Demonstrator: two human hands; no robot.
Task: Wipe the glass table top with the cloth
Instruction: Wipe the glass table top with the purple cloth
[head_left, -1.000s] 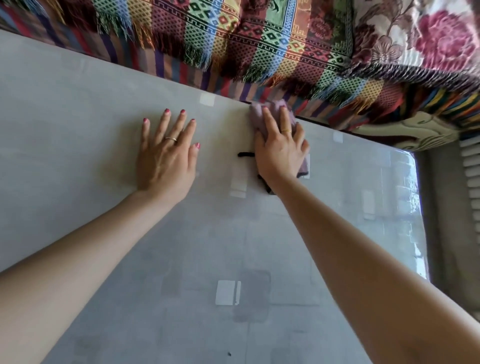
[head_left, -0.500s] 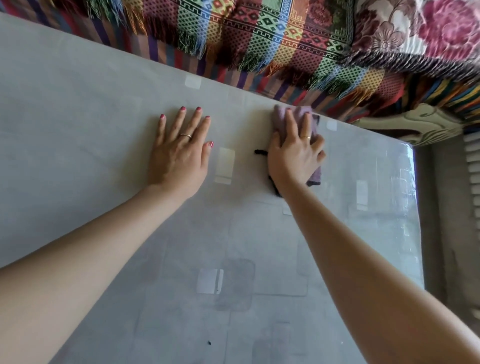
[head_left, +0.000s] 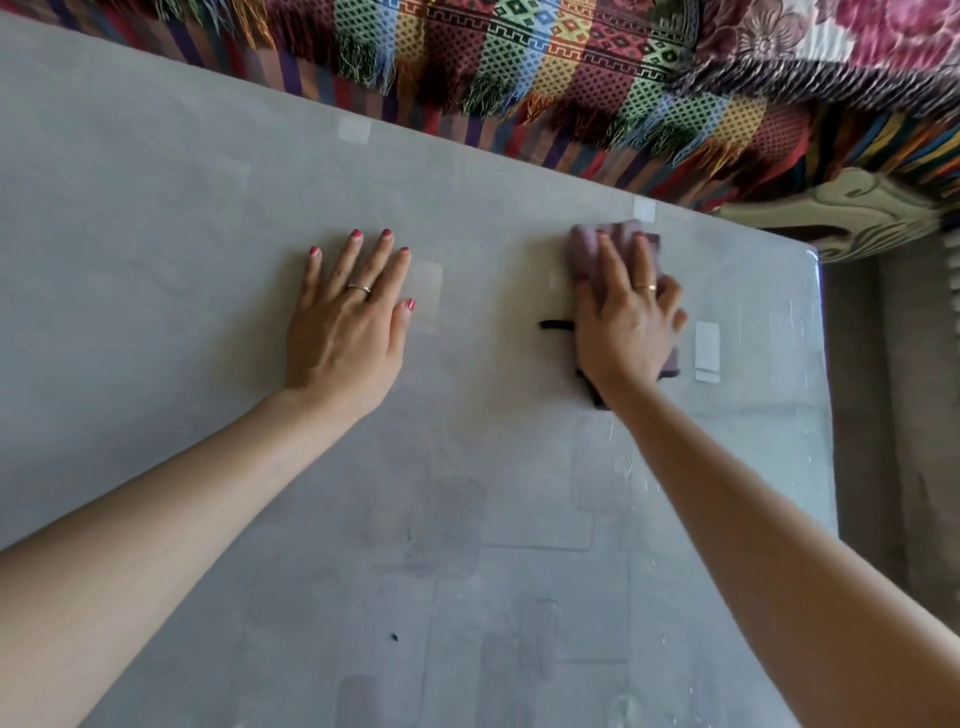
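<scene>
The grey glass table top (head_left: 208, 208) fills most of the view and shows pale reflections. A mauve cloth (head_left: 587, 249) with dark trim lies flat on the glass near the far right edge. My right hand (head_left: 623, 322) presses down on the cloth with fingers spread over it; the cloth shows beyond the fingertips and at the wrist. My left hand (head_left: 348, 322) rests flat on the bare glass to the left of it, fingers apart, holding nothing.
A striped, fringed throw (head_left: 519, 78) covers a sofa along the table's far edge, with a floral cushion (head_left: 857, 36) at top right. A carved cream sofa arm (head_left: 857, 218) stands past the table's right corner. A small dark speck (head_left: 394, 637) lies on the near glass.
My right hand has slid the cloth to the right along the far edge, toward the table's corner. My left hand stays planted flat on the glass.
</scene>
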